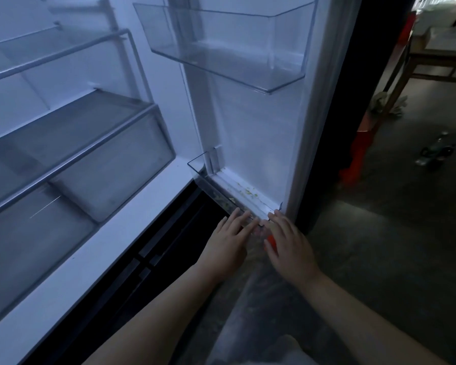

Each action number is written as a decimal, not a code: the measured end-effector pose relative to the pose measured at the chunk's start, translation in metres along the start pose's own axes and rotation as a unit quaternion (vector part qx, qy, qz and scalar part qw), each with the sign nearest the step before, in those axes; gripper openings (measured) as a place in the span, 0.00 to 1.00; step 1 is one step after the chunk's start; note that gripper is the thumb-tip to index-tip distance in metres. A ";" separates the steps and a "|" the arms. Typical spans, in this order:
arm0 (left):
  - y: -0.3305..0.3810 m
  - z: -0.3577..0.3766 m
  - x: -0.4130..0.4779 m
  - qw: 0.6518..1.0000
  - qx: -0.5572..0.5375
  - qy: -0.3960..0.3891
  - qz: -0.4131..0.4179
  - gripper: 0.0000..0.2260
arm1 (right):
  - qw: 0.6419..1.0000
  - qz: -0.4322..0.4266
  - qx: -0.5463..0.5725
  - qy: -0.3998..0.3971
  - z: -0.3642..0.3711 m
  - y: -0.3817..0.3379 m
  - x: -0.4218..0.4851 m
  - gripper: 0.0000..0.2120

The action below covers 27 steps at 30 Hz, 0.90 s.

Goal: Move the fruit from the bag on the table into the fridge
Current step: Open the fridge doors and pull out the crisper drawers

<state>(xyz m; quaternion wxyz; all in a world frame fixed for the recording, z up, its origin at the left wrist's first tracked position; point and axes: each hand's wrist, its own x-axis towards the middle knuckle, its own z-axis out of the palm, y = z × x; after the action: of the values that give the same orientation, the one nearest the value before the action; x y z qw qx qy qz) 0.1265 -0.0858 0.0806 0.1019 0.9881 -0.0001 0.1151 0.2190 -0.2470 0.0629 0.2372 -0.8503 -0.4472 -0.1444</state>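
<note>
The fridge stands open, with its lower clear door bin (199, 168) running along the foot of the open door (261, 133). My left hand (231, 238) lies flat with straight fingers on the near end of that bin. Close beside it, my right hand (287, 241) reaches to the door's bottom corner with its fingers spread. A small orange-red fruit (271, 242) peeks out from under its thumb side. The palm hides whether the hand grips the fruit. The bag and table are out of view.
An upper clear door bin (248, 64) hangs above. Glass shelves and a crisper drawer (111, 164) fill the fridge body on the left. Greenish crumbs lie on the door's bottom ledge (244, 191). To the right are a dark floor, an orange post (358, 154) and a wooden bench.
</note>
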 end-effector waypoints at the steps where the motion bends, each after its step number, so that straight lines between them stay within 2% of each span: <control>1: 0.004 0.002 0.005 1.000 0.007 -0.004 -0.005 0.32 | 1.000 0.000 0.003 -0.003 -0.002 0.008 0.002 0.20; 4: 0.017 0.009 0.023 0.999 0.032 -0.016 -0.025 0.34 | 1.000 -0.004 0.014 -0.010 -0.006 0.035 0.007 0.16; 12: 0.046 0.024 0.075 0.998 0.028 -0.028 -0.049 0.26 | 0.999 0.009 0.050 -0.001 -0.016 0.092 0.026 0.16; 15: 0.051 0.032 0.095 0.998 0.037 -0.032 -0.047 0.26 | 0.998 0.000 0.057 0.016 -0.018 0.114 0.034 0.13; 22: 0.058 0.038 0.137 0.996 0.082 -0.020 -0.008 0.27 | 0.994 0.000 0.102 0.026 -0.021 0.157 0.054 0.12; 27: 0.060 0.044 0.162 0.996 0.084 -0.037 -0.015 0.28 | 0.993 -0.001 0.118 0.026 -0.022 0.182 0.068 0.11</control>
<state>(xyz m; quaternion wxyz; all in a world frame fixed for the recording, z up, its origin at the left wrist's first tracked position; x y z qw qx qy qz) 0.2928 -0.1498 0.0880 0.0204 0.9967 0.0203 0.0761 0.4066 -0.3004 0.0625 0.3470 -0.8120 -0.4554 -0.1131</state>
